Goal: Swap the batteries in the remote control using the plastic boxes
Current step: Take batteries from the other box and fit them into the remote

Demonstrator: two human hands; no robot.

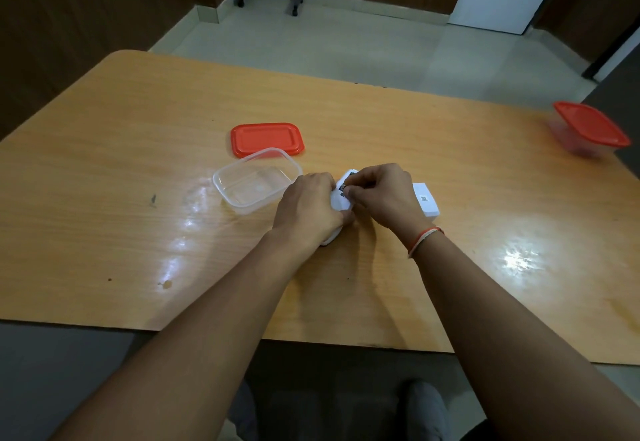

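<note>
A: Your forearms reach forward from the near edge of the desk (104, 163), and both hands meet at its middle. Your left hand (308, 205) wraps the lower body of the white remote control (341, 198), fingers curled round it and holding it on the desk. A thread band (424, 240) circles your right wrist.

B: And the right hand?

A: Your right hand (381, 195) has its fingers bent, the tips pinched at the open battery bay near the remote's far end. Whether they grip a battery there, you cannot tell; the spot is too small and dark.

B: Where do the boxes lie?

A: The clear open box (221, 184) stands just left of your left hand, nearly touching it. Its red lid (266, 137) lies flat just behind it, the box's far rim overlapping the lid's near edge in this view. A white cover piece (427, 203) with a printed label lies just right of your right hand. The second box (585, 132), closed with a red lid, stands well apart at the far right edge of the desk.
</note>
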